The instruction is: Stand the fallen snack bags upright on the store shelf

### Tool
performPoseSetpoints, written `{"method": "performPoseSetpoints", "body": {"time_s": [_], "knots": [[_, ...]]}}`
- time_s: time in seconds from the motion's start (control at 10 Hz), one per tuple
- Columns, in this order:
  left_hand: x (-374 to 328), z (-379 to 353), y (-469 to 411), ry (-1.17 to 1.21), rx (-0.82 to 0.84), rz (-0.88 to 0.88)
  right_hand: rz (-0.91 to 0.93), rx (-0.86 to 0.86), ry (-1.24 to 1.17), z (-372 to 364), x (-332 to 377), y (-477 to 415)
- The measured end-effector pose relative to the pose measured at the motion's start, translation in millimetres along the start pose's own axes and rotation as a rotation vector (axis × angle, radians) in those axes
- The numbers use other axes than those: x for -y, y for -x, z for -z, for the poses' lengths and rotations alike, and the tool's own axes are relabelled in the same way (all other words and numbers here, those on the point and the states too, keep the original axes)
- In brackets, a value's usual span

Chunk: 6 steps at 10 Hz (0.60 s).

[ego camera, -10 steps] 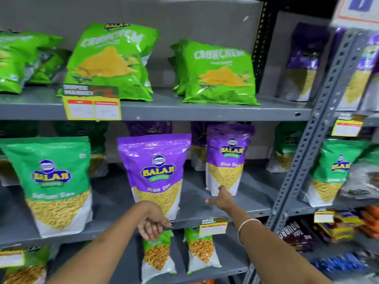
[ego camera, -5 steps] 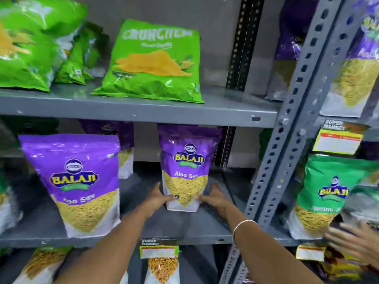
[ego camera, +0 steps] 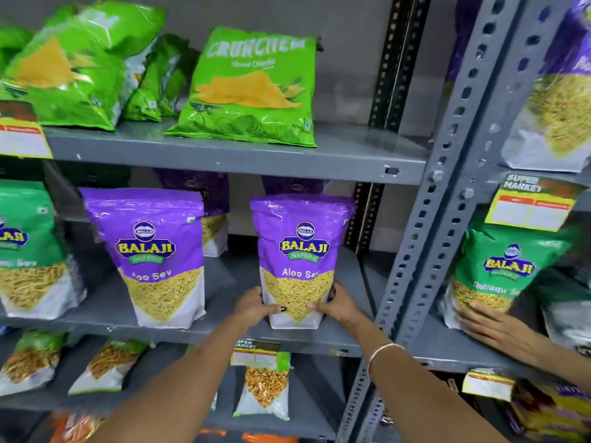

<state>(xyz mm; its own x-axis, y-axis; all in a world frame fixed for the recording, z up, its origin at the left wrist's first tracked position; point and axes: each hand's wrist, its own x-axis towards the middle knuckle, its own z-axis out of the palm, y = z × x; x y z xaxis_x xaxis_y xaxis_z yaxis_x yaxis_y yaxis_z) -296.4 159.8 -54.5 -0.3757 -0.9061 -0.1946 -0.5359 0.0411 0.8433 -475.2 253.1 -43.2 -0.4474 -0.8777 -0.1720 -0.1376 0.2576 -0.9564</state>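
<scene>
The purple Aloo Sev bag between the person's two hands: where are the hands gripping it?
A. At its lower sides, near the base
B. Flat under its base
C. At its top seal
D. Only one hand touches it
A: the left hand and the right hand clasp the purple Aloo Sev bag at its lower sides as it stands upright on the middle shelf.

Yellow-red price tag (ego camera: pixel 533 202) on grey perforated upright (ego camera: pixel 447 174); second tag (ego camera: pixel 256 352) on shelf edge below.

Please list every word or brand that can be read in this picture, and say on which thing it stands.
"BALAJI WAFERS", "Aloo Sev": held purple bag, between left hand and right hand.
"BALAJI", "Aloo Sev": second purple bag.
"CRUNCHEM": green chips bag; its smaller print is blurred.
"BALAJI": green bag; lower word blurred.
"SUPER MARKET": price tag; prices unreadable.
</scene>
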Motion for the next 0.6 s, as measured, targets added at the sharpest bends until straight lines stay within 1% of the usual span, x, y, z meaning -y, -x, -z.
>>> {"method": "performPoseSetpoints", "body": {"time_s": [0.2,0.4,0.5,0.6], "knots": [[-3,6,17,-0.154,0.045,0.016,-0.013,0.016,0.021,-2,3,25],[0,6,20,-0.143,0.073,0.016,-0.026,-0.021,0.028,-5,1,34],[-1,7,22,-0.192,0.118,0.008,-0.029,-0.012,0.044,-9,5,37],[-6,11,32,-0.31,-0.038,-0.047,0.049,-0.139,0.147,-13,16,49]]}}
